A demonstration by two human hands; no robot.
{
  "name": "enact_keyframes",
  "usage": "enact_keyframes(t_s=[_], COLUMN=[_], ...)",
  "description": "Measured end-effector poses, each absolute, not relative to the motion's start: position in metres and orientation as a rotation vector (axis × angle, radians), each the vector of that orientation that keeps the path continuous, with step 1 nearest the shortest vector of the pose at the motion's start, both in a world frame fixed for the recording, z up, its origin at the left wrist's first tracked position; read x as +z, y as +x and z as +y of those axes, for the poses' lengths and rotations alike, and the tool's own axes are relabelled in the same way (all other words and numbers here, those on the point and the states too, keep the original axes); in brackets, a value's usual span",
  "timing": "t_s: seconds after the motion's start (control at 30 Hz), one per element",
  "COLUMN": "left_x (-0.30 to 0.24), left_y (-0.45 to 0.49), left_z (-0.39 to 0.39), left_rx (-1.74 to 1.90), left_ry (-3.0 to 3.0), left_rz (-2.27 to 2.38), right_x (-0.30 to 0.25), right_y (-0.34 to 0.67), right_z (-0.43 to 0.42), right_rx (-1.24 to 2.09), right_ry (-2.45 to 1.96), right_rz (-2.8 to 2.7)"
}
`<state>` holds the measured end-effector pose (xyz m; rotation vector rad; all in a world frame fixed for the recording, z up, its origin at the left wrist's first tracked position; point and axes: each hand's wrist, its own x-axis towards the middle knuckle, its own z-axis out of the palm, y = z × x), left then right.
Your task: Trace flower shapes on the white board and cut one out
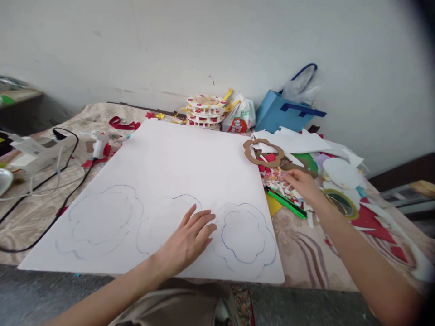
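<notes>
A big white sheet [176,158] lies on the table with three flower outlines drawn in blue along its near edge. My left hand [190,235] rests flat on the sheet, fingers stretched out, between the middle and the right outline [243,237]. My right hand [301,183] reaches to the right of the sheet, over a pile of paper scraps, just beyond green pens [285,203]. Its fingers are curled and blurred; I cannot make out whether they hold anything. A brown cardboard flower ring [263,151] lies just beyond that hand.
A glue gun [98,142] and black cables [50,199] lie at the left. A stack of round paper pieces [205,111], a plastic bag [239,115] and a blue paper bag [285,113] stand against the wall. A tape roll [341,201] and red scraps [370,222] lie at the right.
</notes>
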<state>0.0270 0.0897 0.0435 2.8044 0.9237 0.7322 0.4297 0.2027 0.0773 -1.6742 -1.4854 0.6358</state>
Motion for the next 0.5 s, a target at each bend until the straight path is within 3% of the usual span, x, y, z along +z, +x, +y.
enact_keyframes(t_s=[0.07,0.13,0.2,0.4,0.5], left_x=[0.042,0.041,0.041,0.039,0.038], left_y=[0.021,0.017,0.016,0.014,0.013], left_z=[0.082,0.076,0.072,0.062,0.056], left_rx=[0.736,0.741,0.744,0.759,0.781], left_ry=[2.778,2.754,2.736,2.674,2.639], left_rz=[0.92,0.912,0.901,0.906,0.919], right_x=[0.064,0.049,0.037,0.036,0.048], right_y=[0.438,0.443,0.445,0.446,0.442], right_z=[0.184,0.169,0.161,0.155,0.149], right_rx=[0.577,0.188,0.026,-0.089,0.024], right_ry=[-1.794,-1.993,-2.055,-2.07,-2.106], right_rz=[-1.638,-2.063,-2.169,-2.19,-1.986])
